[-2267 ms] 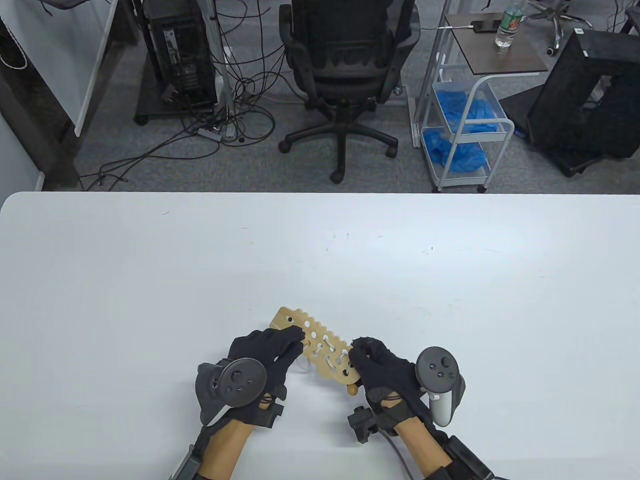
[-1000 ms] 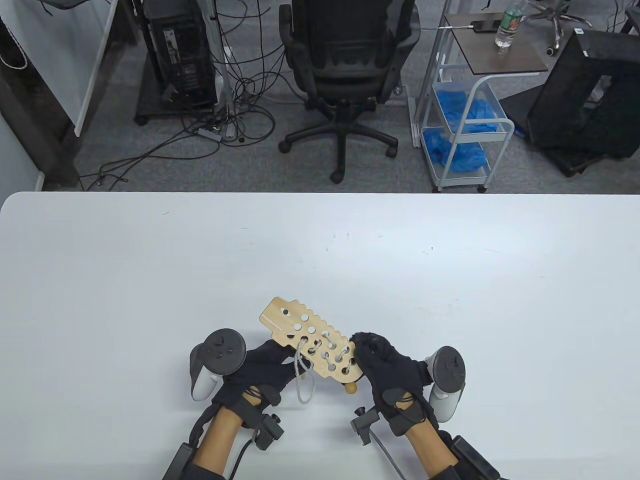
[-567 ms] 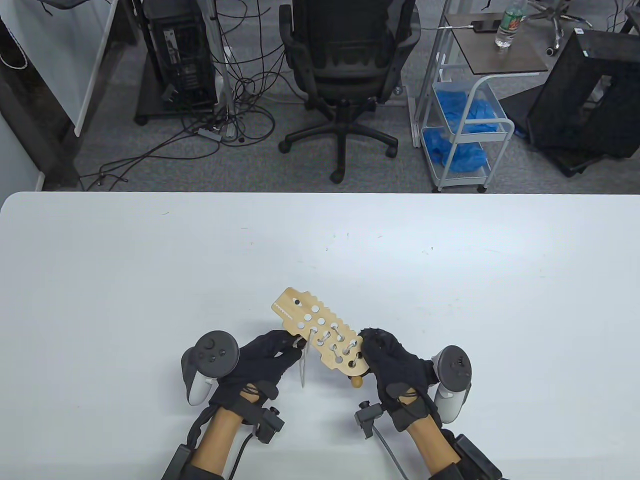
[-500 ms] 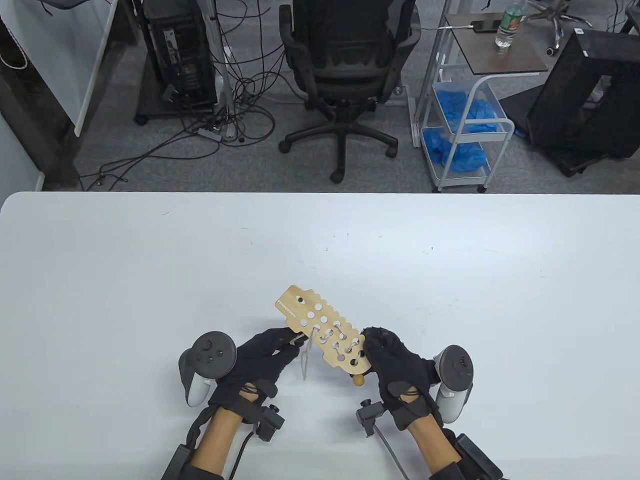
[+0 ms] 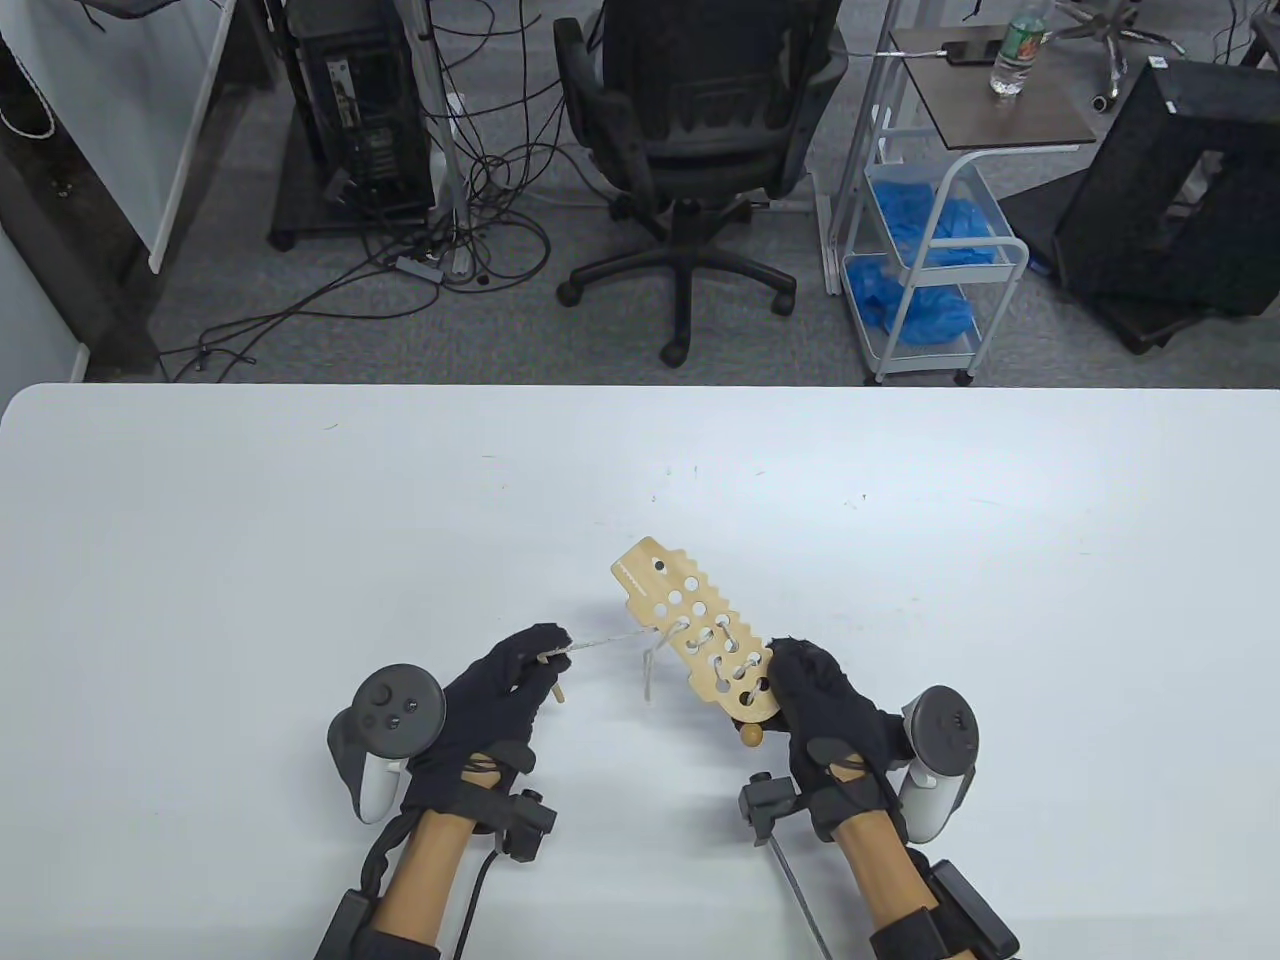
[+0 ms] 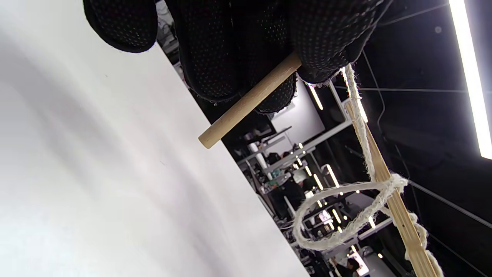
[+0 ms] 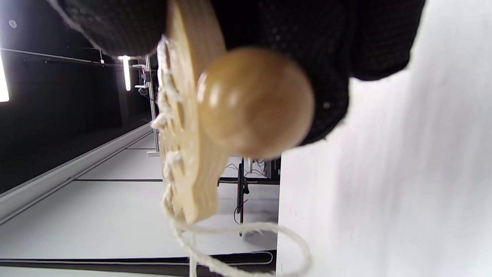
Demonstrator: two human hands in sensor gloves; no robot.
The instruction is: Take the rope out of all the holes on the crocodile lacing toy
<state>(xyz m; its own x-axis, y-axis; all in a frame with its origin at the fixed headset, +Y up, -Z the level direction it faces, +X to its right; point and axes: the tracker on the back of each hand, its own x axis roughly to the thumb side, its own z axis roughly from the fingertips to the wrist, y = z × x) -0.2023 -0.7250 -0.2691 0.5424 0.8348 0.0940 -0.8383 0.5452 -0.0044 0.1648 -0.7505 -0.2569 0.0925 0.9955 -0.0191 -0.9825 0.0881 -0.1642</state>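
Above table (image 5: 300, 520): left grip (image 5: 500, 680) pinches rope dowel (image 6: 250, 100); right grip (image 5: 825, 705) clasps crocodile toy (image 5: 700, 635)

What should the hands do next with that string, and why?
Probably the left hand, pinching the wooden stick, should pull further left: the rope runs taut to the toy, yet a slack loop hangs beside it. The right hand holds the toy's near end.

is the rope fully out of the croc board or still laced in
Still laced in: rope zigzags through the crocodile board's holes nearest the right hand, while the left hand pinches the wooden needle end.
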